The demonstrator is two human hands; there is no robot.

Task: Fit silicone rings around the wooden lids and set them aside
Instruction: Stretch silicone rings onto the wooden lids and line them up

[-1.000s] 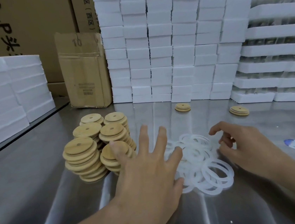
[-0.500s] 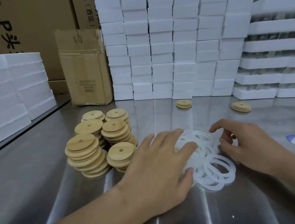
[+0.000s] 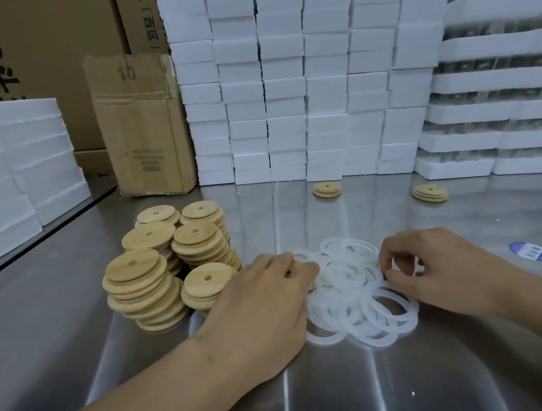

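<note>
Head view: The silicone rings [image 3: 357,296] lie in a loose, overlapping heap on the steel table [image 3: 352,398] between your hands. The wooden lids [image 3: 168,261] stand in stacks just left of the heap. Your left hand [image 3: 267,307] curls over its left edge and your right hand [image 3: 438,267] curls at its right edge. Whether either hand grips a ring cannot be told. Expect the rings to be light, limp and clinging: pinch one rim and peel it free. The lids look rigid, so hold them by the edge.

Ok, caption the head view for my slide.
Beside stacked wooden lids, left hand and right hand at a pile of silicone rings, steel table.
</note>
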